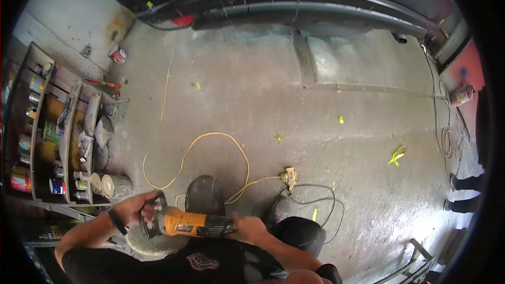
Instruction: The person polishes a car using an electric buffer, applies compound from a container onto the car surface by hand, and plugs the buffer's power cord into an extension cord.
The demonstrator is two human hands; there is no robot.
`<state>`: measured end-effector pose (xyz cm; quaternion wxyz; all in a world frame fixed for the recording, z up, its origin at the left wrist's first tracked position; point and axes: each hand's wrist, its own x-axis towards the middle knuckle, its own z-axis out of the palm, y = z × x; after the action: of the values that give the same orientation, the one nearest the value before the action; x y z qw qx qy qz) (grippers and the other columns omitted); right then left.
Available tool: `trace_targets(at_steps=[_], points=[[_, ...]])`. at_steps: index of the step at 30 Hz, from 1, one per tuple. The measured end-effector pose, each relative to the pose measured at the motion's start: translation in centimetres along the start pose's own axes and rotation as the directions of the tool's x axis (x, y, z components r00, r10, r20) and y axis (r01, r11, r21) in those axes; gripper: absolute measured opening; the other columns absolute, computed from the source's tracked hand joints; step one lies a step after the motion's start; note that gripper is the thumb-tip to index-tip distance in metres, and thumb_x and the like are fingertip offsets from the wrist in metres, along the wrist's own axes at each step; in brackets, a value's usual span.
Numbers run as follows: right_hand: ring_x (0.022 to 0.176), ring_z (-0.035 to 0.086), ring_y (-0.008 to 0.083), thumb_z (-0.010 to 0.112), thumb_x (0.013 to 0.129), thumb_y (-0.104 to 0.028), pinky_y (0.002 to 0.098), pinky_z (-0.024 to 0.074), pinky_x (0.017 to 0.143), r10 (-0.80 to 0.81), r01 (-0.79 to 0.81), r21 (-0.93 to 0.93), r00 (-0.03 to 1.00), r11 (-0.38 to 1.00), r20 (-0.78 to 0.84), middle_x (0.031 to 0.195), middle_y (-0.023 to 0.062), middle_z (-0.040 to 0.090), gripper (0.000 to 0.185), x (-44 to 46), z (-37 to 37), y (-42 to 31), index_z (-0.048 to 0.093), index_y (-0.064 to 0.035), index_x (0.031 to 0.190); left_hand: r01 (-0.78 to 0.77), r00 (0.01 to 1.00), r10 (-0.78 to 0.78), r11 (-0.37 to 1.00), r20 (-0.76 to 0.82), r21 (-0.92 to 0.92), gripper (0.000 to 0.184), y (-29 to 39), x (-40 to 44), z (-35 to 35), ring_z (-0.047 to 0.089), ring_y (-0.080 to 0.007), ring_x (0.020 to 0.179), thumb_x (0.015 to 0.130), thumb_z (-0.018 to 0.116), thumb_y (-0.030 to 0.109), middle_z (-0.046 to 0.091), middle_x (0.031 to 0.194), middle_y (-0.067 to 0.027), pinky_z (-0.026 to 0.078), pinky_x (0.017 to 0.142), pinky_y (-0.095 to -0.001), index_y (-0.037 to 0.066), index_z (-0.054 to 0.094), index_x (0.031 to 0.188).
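An orange and black power polisher [188, 223] lies crosswise in front of my body. My left hand [135, 209] is wrapped round its black loop handle [153, 218] at the head end. My right hand [249, 228] grips the narrow black rear end of the body. Below the head shows a round, pale, fluffy pad [157, 243], partly hidden by the tool and my arm. I cannot tell whether the pad is spinning.
A dark car bumper [294, 8] spans the top. Shelves of cans [68, 142] stand left. A yellow extension cord [215, 134] loops across the floor to a yellow outlet box [289, 178] with a black cord. Another person's legs [465, 192] show right, near a metal stand [413, 263].
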<state>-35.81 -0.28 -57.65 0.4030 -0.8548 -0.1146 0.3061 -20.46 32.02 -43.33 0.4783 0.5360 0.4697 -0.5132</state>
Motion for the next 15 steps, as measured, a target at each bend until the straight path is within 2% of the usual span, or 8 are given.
trace_targets(at_steps=[4, 5, 8, 9, 11, 13, 14, 15], points=[[0.085, 0.068, 0.0397, 0.076, 0.074, -0.054, 0.0469, 0.0536, 0.073, -0.187, 0.19, -0.002, 0.967, 0.982, -0.172, 0.095, 0.0197, 0.069, 0.076, 1.4, -2.0, 0.0, 0.05, -0.003, 0.123, -0.068, 0.997, 0.063, 0.99, -0.04, -0.125, 0.046, -2.6, -7.4, 1.2, 0.028, -0.0119, 0.045, 0.098, 0.052, 0.053, 0.03, 0.053, 0.0053, 0.033, 0.054, -0.0311, 0.016, 0.039, 0.073], [0.096, 0.066, 0.04, 0.073, 0.073, -0.062, 0.0477, 0.0527, 0.082, -0.181, 0.188, 0.026, 0.969, 0.982, -0.17, 0.099, 0.0206, 0.069, 0.087, 1.9, -2.5, 0.3, 0.048, -0.0029, 0.131, -0.105, 0.993, 0.096, 0.981, -0.066, -0.166, 0.047, -2.9, -8.8, 1.7, 0.031, -0.0137, 0.046, 0.098, 0.053, 0.052, 0.03, 0.053, 0.004, 0.035, 0.055, -0.0326, 0.015, 0.039, 0.072], [0.11, 0.062, 0.0398, 0.067, 0.073, -0.073, 0.0476, 0.0471, 0.096, 0.042, -0.036, 0.032, 0.968, 0.999, -0.246, 0.109, 0.0241, 0.067, 0.099, 0.3, -6.2, 2.5, 0.044, -0.0031, 0.139, -0.238, 0.968, 0.223, 0.962, -0.117, -0.133, 0.045, -2.9, -13.4, 4.8, 0.033, -0.0141, 0.047, 0.097, 0.054, 0.05, 0.029, 0.053, 0.0039, 0.036, 0.056, -0.0342, 0.015, 0.039, 0.074], [0.121, 0.055, 0.0401, 0.059, 0.075, -0.079, 0.0478, 0.0385, 0.107, 0.207, -0.228, -0.061, 0.947, 0.972, -0.248, 0.123, 0.0267, 0.062, 0.104, -1.3, -7.4, 4.1, 0.04, -0.0037, 0.145, -0.255, 0.964, 0.237, 0.954, -0.12, -0.158, 0.041, -2.7, -13.9, 4.5, 0.036, -0.015, 0.049, 0.098, 0.055, 0.048, 0.03, 0.054, 0.0028, 0.038, 0.056, -0.0359, 0.016, 0.041, 0.076], [0.125, 0.052, 0.0415, 0.054, 0.079, -0.078, 0.0502, 0.0387, 0.106, 0.556, -0.477, 0.294, 0.763, 0.828, -0.33, 0.134, 0.0292, 0.053, 0.101, -6.9, -9.6, 6.5, 0.039, -0.0024, 0.145, -0.333, 0.943, 0.33, 0.93, -0.04, -0.156, 0.038, -2.6, -16.1, 5.5, 0.037, -0.0155, 0.05, 0.098, 0.056, 0.046, 0.032, 0.055, 0.0023, 0.039, 0.057, -0.0368, 0.016, 0.043, 0.077], [0.117, 0.058, 0.04, 0.048, 0.083, -0.078, 0.0478, 0.0486, 0.094, 0.676, -0.429, 0.53, 0.563, 0.731, -0.476, 0.124, 0.0283, 0.06, 0.094, -12.1, -5.2, 14.5, 0.053, 0.0012, 0.134, -0.373, 0.924, 0.381, 0.91, 0.012, -0.182, 0.031, -2.4, -18.5, 6.7, 0.039, -0.0164, 0.051, 0.098, 0.057, 0.043, 0.035, 0.057, 0.0022, 0.041, 0.057, -0.0378, 0.016, 0.05, 0.082], [0.121, 0.056, 0.0381, 0.046, 0.085, -0.077, 0.0477, 0.0481, 0.096, 0.856, -0.375, 0.84, 0.483, 0.392, -0.184, 0.129, 0.0267, 0.058, 0.093, -16.5, -4.8, 13.8, 0.051, -0.0001, 0.137, -0.419, 0.904, 0.428, 0.894, 0.022, -0.161, 0.03, -1.9, -19.6, 7.4, 0.039, -0.0162, 0.051, 0.098, 0.058, 0.042, 0.035, 0.057, 0.0025, 0.041, 0.056, -0.0369, 0.016, 0.051, 0.083], [0.125, 0.054, 0.0362, 0.044, 0.086, -0.076, 0.0475, 0.0476, 0.097, 0.88, -0.27, 0.962, 0.446, -0.044, 0.166, 0.134, 0.025, 0.056, 0.092, -21.5, -4.4, 10.5, 0.049, -0.0014, 0.14, -0.46, 0.884, 0.468, 0.876, 0.022, -0.142, 0.029, -1.6, -20.8, 8.0, 0.04, -0.016, 0.051, 0.097, 0.058, 0.042, 0.035, 0.057, 0.0028, 0.04, 0.055, -0.036, 0.016, 0.053, 0.084]])
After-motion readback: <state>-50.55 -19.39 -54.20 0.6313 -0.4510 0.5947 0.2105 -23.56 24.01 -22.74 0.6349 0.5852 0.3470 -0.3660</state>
